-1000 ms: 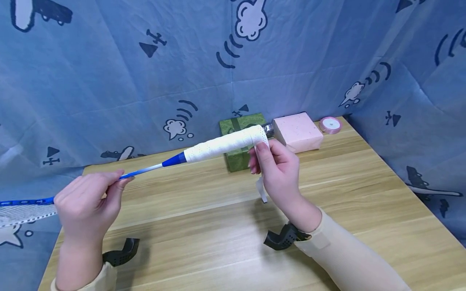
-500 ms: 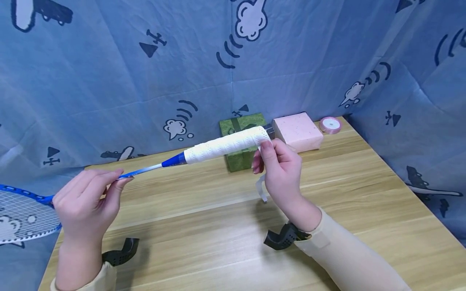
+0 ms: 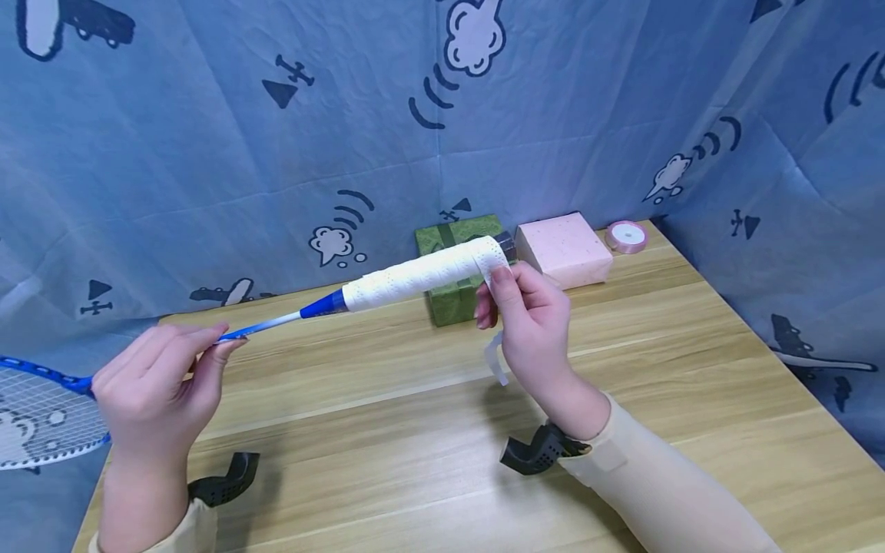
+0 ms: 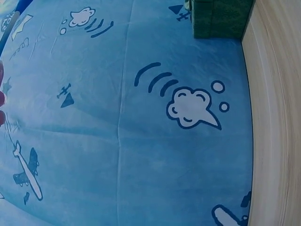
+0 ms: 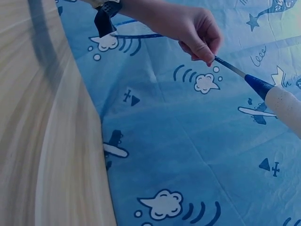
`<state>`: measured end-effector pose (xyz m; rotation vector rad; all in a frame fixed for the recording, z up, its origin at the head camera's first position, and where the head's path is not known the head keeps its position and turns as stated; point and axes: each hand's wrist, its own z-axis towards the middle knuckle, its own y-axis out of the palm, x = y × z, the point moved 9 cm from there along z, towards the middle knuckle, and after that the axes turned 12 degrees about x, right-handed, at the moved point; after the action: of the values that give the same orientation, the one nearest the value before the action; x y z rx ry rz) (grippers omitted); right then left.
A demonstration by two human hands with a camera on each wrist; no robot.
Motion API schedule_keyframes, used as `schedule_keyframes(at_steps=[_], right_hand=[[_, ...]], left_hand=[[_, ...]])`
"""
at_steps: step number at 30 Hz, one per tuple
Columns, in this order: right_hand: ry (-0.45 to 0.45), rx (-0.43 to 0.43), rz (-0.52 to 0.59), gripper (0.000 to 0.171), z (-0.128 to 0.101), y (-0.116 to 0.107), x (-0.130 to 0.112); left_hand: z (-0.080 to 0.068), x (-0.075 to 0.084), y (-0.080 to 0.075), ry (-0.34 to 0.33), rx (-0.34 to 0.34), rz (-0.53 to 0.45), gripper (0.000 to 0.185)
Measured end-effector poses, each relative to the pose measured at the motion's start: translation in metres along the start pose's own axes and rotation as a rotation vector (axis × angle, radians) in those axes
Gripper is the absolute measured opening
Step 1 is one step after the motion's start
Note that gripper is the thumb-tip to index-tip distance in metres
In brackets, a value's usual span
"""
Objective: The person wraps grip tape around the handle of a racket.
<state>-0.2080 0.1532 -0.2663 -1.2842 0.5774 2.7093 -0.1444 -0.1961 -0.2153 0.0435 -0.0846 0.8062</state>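
Observation:
A blue and white badminton racket [image 3: 323, 305] is held in the air above the table, its strung head at the far left. My left hand [image 3: 155, 388] pinches the thin shaft between thumb and fingers. White perforated grip tape [image 3: 422, 276] is wound round most of the handle, and the dark butt end [image 3: 507, 244] shows bare. At that end my right hand [image 3: 535, 326] pinches the tape's loose part, and a pale tail hangs below the palm. In the right wrist view the left hand [image 5: 200, 35] is on the shaft, with the wrapped handle [image 5: 284, 107] at the edge.
Behind the handle a green box [image 3: 452, 306] with a ribbon stands on the wooden table [image 3: 387, 453]. Beside it are a pink box [image 3: 567, 250] and a pink ribbon spool [image 3: 627, 237]. A blue printed cloth [image 3: 228, 138] hangs round the back and sides.
The racket has turned about its shaft, so its strung head shows face-on rather than nearly edge-on. Both hands keep their holds; the left hand and racket have shifted slightly left.

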Motion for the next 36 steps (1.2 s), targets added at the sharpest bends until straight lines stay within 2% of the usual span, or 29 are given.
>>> schedule_keyframes(at_steps=[5,11,20,25,36], right_hand=[[0.015,-0.004,0.009,0.028,-0.001,0.002,0.002],[0.005,0.004,0.018,0.027,-0.001,0.001,0.001],[-0.089,0.032,0.007,0.027,0.002,-0.003,-0.007],[-0.111,0.028,0.026,0.028,0.004,-0.002,-0.008],[-0.106,0.010,0.037,0.040,0.004,-0.002,-0.007]], left_hand=[[-0.002,-0.002,0.002,-0.002,-0.031,-0.022,0.050],[-0.002,-0.001,0.003,0.026,-0.033,-0.051,0.048],[0.001,0.002,0.005,0.006,-0.061,-0.104,0.050],[-0.002,-0.001,0.004,-0.005,-0.096,-0.082,0.049],[-0.002,-0.002,0.003,0.012,-0.090,-0.075,0.050]])
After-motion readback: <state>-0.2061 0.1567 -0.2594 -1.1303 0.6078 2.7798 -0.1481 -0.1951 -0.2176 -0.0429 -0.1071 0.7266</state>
